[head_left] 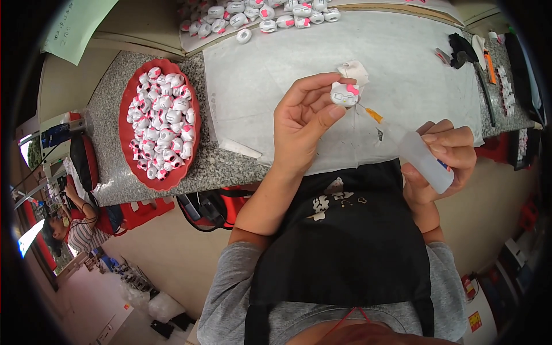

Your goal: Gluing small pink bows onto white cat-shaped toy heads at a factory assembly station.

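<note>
Between the thumb and fingers of my left hand (307, 118) is a small white cat-head figure (344, 95) with a pink bow. My right hand (445, 155) is wrapped round a translucent white squeeze bottle (424, 158), tilted toward the figure. Its orange needle tip (374, 115) points at the figure's lower right side; whether the thin needle touches it I cannot tell. Just behind the figure, a crumpled white cloth or tissue (357, 73) shows above my left fingertips. Both hands are above the white sheet (247, 98) that covers the worktop.
A red scalloped tray (127, 146) heaped with similar heads stands at left on the speckled counter (106, 103). More heads (270, 14) lie along the back. Far right are a black cloth (462, 50) and an orange-handled tool (490, 68). A person (80, 224) sits at far left.
</note>
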`<state>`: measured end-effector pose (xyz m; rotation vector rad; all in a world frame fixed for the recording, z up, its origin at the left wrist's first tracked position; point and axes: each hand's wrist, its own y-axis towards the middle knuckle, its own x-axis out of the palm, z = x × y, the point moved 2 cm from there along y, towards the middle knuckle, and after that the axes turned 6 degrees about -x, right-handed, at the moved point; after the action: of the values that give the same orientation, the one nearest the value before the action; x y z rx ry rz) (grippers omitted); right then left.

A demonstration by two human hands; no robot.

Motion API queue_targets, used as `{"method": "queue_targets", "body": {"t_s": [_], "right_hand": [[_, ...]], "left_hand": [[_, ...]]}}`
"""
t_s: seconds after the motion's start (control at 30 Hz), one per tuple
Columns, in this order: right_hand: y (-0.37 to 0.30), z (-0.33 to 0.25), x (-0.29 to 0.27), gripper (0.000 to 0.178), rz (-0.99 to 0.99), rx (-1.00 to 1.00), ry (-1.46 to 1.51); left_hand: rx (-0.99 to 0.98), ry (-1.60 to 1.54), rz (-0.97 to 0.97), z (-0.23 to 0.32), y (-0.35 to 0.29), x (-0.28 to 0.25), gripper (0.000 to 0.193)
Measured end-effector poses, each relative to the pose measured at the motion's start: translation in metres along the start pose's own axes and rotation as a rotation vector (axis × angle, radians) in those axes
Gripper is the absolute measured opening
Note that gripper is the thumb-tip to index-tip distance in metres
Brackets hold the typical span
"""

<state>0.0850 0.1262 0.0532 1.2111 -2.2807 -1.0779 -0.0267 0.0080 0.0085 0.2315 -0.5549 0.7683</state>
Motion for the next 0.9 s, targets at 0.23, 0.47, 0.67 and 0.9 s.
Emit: {"method": "queue_targets", "body": {"t_s": [0.23,0.47,0.67,0.9], "right_hand": [[-0.0012,-0.0010,0.0039,0.039,0.043,-0.008,-0.054],[-0.0023,-0.0015,0.0046,0.037,0.046,0.017,-0.087],[-0.0021,-0.0030,0.0052,0.037,0.038,0.012,-0.073],[-0.0028,-0.0025,0.0079,0.036,0.042,0.023,-0.081]], "left_hand": [[-0.016,0.015,-0.012,-0.0001,0.0001,0.0013,0.035],[-0.028,0.029,-0.006,-0.0012,-0.0004,0.0023,0.035],[-0.027,0.026,-0.006,-0.0006,-0.0004,0.0031,0.035],[0.039,0.132,-0.038,-0.0006,-0.0018,0.0037,0.034]]}}
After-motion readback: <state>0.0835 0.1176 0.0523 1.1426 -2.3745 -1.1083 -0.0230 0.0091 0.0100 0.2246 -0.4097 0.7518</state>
